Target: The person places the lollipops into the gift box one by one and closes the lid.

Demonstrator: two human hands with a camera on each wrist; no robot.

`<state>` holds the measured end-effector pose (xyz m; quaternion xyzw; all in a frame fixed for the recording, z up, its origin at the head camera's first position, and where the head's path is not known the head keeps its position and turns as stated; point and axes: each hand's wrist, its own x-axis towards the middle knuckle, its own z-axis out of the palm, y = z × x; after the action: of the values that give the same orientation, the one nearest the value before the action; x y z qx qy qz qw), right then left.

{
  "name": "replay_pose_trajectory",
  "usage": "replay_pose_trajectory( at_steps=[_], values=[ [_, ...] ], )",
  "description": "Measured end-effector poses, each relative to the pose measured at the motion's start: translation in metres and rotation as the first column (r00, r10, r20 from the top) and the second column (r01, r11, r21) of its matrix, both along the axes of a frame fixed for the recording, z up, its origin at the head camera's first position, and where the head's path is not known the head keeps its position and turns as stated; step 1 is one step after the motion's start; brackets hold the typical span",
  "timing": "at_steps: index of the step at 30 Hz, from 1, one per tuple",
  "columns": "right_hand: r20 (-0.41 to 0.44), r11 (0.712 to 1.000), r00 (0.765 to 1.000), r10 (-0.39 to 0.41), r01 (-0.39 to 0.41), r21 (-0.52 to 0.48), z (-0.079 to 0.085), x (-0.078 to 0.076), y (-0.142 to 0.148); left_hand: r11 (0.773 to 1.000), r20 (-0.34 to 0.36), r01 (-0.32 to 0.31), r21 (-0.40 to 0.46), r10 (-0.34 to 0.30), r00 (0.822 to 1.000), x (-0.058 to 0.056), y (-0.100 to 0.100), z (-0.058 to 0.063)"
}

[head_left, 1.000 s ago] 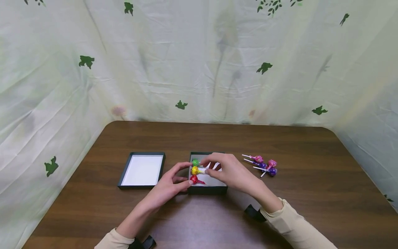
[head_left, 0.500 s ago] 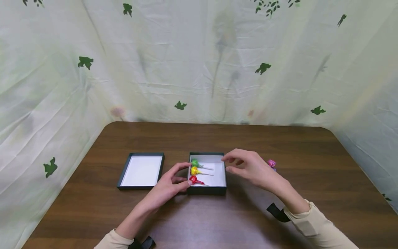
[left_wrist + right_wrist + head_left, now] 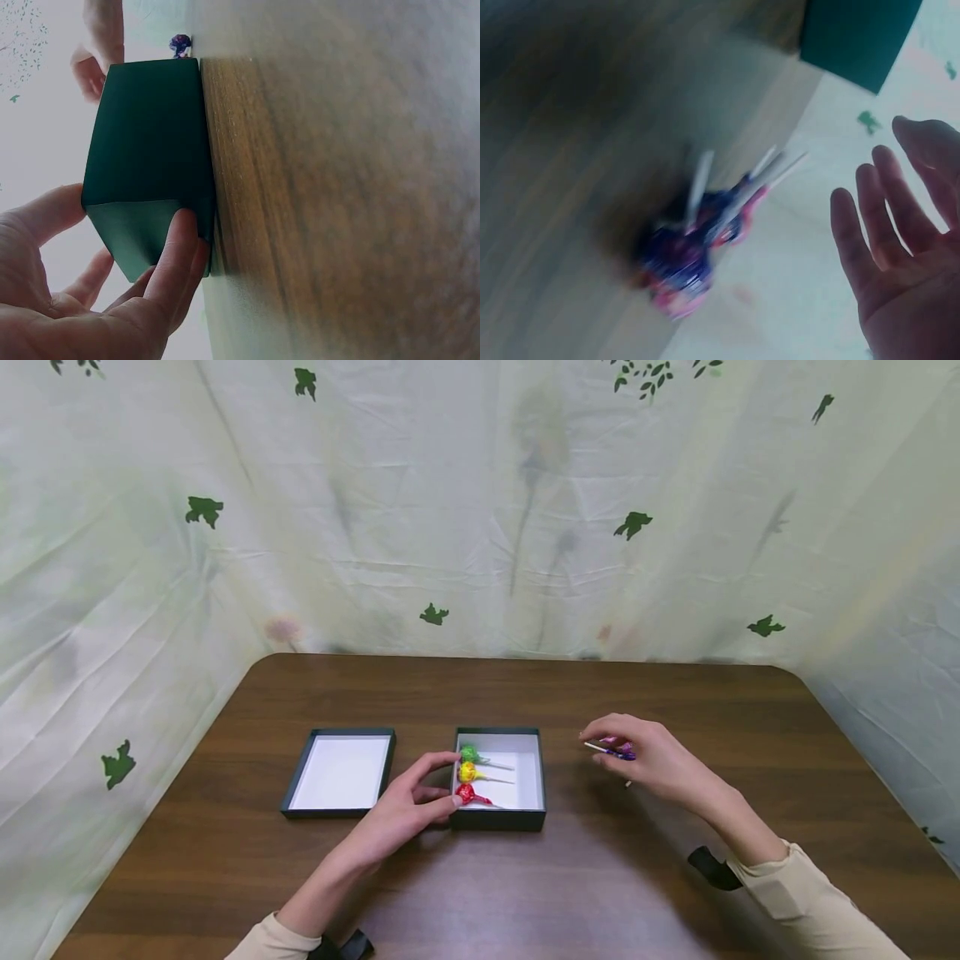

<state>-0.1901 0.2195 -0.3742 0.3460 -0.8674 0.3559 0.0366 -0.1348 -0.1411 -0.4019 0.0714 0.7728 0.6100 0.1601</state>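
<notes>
1. I've got the left hand grasping the dark green box at its left side, fingers and thumb spread along the wall.
2. Inside the box, three lollipops lie heads left, sticks pointing right: green farthest, yellow in the middle, red nearest me.
3. Over on the right, my right hand is released, hovering at the pink and purple lollipops, fingers apart and grasping nothing!
4. That bunch sits on the bench, right of the box, sticks crossing; the right wrist view is blurred, so I can't count them.
5. Left of the box lies the shallow lid, white inside facing up.
6. Behind it all, a pale leaf-patterned curtain.
</notes>
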Motion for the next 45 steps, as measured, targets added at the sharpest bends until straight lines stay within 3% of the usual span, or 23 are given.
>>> replay_pose_trajectory(
  at_steps=[13,20,33,40,45],
  values=[
    [0.064,1.0,0.998,-0.021,0.021,0.0,-0.013,-0.02,0.03,1.0,0.003,-0.001,-0.003,0.002,1.0,0.0,-0.001,-0.001],
    [0.141,0.994,0.985,-0.097,0.089,0.059,-0.02,-0.028,0.035,1.0,0.005,0.003,0.002,-0.003,1.0,0.0,-0.001,-0.001],
    [0.139,0.943,0.956,-0.257,0.217,0.252,-0.025,-0.033,0.033,1.0,-0.005,0.02,0.005,-0.02,1.0,0.001,-0.001,0.001],
    [0.169,0.943,0.95,-0.264,0.218,0.251,-0.024,-0.032,0.031,1.0,-0.005,0.018,0.003,-0.018,1.0,0.0,-0.001,0.0],
    [0.116,0.946,0.958,-0.261,0.23,0.227,-0.026,-0.031,0.031,1.0,0.0,0.006,-0.007,-0.006,1.0,0.0,-0.001,-0.001]
  ],
)
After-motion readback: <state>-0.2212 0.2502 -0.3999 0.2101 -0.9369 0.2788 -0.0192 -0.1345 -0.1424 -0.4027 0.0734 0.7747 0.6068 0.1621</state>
